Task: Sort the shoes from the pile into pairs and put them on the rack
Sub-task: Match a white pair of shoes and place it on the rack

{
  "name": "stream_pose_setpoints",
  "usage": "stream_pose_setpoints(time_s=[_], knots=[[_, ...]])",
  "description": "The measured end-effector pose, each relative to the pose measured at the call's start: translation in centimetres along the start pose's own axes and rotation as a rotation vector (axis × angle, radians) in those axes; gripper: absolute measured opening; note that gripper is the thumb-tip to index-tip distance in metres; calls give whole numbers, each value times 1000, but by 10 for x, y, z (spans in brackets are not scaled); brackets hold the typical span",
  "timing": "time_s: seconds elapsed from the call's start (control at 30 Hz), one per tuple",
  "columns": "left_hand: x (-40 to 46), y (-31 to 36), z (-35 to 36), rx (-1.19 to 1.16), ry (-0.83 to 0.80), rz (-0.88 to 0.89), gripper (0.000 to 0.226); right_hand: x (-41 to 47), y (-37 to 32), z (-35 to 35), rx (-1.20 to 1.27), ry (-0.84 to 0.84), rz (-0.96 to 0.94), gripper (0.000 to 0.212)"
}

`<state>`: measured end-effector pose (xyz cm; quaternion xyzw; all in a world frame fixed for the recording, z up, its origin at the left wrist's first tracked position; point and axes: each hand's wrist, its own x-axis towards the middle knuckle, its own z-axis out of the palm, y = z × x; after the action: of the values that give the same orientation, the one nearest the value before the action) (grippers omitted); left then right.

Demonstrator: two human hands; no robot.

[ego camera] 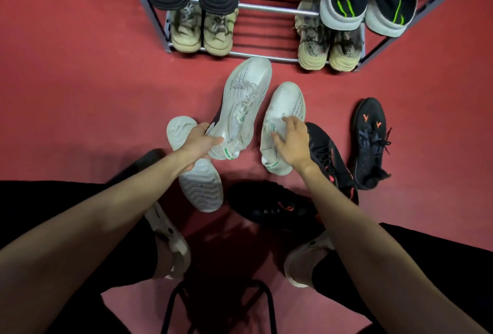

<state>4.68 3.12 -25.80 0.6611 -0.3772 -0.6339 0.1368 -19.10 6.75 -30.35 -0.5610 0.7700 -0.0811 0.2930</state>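
The shoe rack [269,8] holds four pairs of sneakers. On the red floor [80,93], the left hand [198,144] grips one white sneaker [242,101]; the right hand [292,141], fingers spread, rests on its mate [286,104].

An indoor room with a plain red floor [80,80], most likely a home entryway or a changing area, though which one cannot be told. At the top of the frame stands a metal shoe rack [266,8] with thin bar shelves, holding pairs of sneakers on two levels. More loose shoes [369,144] lie scattered on the floor at the centre and right, and the black metal legs of a stool [218,304] show at the bottom centre.
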Motion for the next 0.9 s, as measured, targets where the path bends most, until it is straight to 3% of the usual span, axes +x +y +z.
stream_pose_setpoints(time_s=[0.1, 0.27, 0.47, 0.53, 0.63, 0.8, 0.9], knots=[[-2, 0, -1, 5, 4, -6, 24, -34, -13, 13, 11, 159, 92, 86], [-7, 1, -2, -18, 11, -3, 24, -57, -21, 35, -130, 46, 265, 116], [-17, 9, 0, -18, 13, -46, 34, -49, -30, 28, -111, -26, 420, 109], [-22, 15, 0, -5, 16, -75, 45, -52, -32, 16, -81, 11, 415, 111], [-35, 27, 0, 13, 3, -88, 42, -53, -36, -13, -11, 62, 432, 114], [-66, 48, -4, 47, 0, -54, 36, -58, -42, -75, 110, 114, 443, 85], [-89, 62, -5, 39, -3, -8, 34, -81, -43, -109, 161, 188, 400, 83]])
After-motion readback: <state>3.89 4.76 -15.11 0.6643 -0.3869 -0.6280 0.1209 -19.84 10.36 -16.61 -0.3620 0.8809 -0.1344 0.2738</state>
